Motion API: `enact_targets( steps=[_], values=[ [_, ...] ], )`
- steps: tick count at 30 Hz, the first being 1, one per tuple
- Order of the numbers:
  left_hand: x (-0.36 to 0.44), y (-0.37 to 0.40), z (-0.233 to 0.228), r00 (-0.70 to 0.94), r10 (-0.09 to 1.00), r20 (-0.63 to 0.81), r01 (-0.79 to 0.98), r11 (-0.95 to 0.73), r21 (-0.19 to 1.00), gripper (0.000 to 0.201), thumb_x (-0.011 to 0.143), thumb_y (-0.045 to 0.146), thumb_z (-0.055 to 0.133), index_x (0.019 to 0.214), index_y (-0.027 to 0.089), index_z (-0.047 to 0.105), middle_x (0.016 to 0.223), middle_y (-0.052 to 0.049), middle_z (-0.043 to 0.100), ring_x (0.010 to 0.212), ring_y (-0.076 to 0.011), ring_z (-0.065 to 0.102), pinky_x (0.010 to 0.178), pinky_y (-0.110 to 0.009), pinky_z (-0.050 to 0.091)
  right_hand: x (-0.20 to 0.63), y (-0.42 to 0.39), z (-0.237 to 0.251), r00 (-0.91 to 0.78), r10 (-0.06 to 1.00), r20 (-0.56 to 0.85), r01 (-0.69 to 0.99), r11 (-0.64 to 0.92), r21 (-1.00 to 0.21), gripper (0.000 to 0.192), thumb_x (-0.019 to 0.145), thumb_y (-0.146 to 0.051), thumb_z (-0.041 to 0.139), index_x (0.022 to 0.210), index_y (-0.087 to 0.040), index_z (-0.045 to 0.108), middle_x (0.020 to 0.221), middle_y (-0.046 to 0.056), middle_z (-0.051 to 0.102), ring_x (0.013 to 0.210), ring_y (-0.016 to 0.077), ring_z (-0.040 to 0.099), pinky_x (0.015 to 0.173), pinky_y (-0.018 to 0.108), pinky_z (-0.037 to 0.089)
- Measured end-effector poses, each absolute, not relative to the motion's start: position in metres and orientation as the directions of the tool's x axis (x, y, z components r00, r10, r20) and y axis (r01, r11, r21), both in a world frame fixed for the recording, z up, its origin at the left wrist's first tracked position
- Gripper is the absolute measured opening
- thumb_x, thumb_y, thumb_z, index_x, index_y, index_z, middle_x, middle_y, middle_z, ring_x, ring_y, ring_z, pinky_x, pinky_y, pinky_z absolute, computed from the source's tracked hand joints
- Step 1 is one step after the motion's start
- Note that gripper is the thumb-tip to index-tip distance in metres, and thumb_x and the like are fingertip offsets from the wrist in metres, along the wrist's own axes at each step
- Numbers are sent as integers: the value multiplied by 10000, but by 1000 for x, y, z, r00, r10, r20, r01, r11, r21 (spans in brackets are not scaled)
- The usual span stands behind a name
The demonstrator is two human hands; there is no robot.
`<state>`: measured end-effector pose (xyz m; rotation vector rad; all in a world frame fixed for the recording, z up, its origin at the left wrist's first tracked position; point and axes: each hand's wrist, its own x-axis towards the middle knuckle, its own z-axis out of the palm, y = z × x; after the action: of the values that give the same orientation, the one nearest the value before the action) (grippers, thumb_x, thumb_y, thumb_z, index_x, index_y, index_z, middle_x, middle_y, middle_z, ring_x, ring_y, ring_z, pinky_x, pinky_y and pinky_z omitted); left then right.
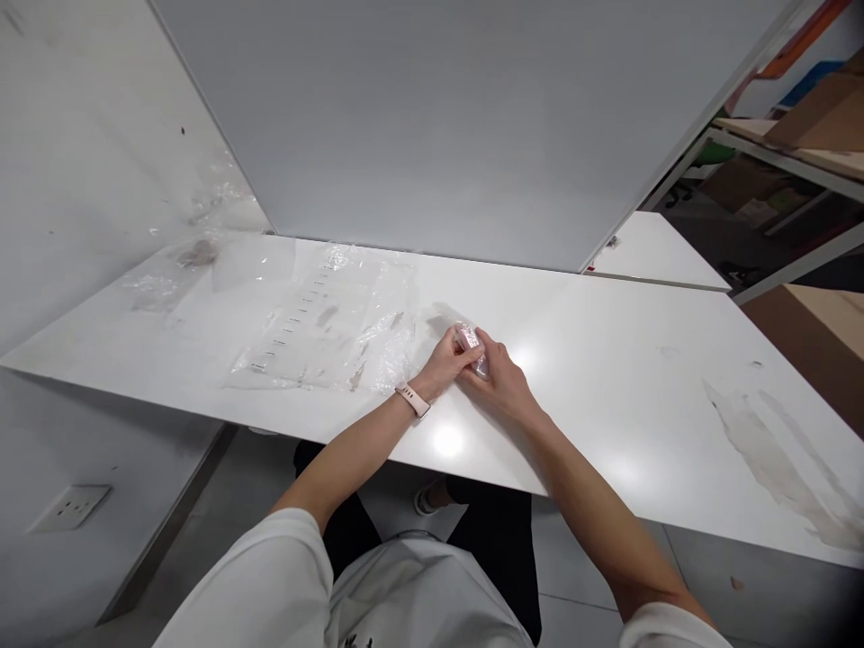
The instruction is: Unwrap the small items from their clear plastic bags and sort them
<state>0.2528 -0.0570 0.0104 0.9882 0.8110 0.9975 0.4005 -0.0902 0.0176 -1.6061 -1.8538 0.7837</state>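
My bare left arm (357, 454) and right arm (598, 504) reach forward and slant inward, so that my left hand (443, 364) and right hand (503, 373) meet in front of me, fingers (491, 342) curled in a gentle grip, my left thumb (471, 356) pointing toward the right hand

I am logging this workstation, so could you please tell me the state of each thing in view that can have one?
Small pinkish package: held, partly hidden
Left hand: closed around the package
Right hand: closed around the package
Clear plastic bag with dark printed marks: spread out, wrinkled
Clear plastic film at far left: crumpled
Pale pink wristband: worn
Wall socket: holes exposed
White tabletop: patchily marked at right
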Motion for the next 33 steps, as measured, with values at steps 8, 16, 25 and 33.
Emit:
enact_targets(
  steps=[8,16,25,33],
  values=[
    [247,-51,9,188,973,-135,-289,186,939,547,891,320,691,1380,173,497,932,-58,710,671,-147,669,634,-293,563,412,-87,25,-258,955,-147,-49,-165,-985,675,849,-638,648,1385,-238,560,1168,99,709,965,257,692,853,401,563],
    [239,-50,21,175,976,-127,-244,168,955,442,888,223,655,1312,162,543,1064,-95,746,607,-105,692,622,-240,538,422,-75,20,113,963,-243,64,-251,-966,676,777,-636,724,1311,-240,602,1198,92,690,1114,262,642,949,394,524],
    [235,-51,29,266,963,-37,-232,101,967,485,880,255,622,1341,143,517,1047,-103,757,523,-75,625,584,-224,495,422,-81,28,-128,961,-245,58,-239,-969,667,710,-474,792,1302,-221,614,980,66,716,890,250,669,796,381,547],
    [226,-44,27,111,993,-44,-140,59,988,489,836,145,547,1323,137,514,852,-32,745,472,-61,539,532,-211,412,444,-69,21,23,944,-328,248,-323,-913,302,719,-470,730,804,-190,653,742,31,652,663,173,573,582,286,428]
  ],
)
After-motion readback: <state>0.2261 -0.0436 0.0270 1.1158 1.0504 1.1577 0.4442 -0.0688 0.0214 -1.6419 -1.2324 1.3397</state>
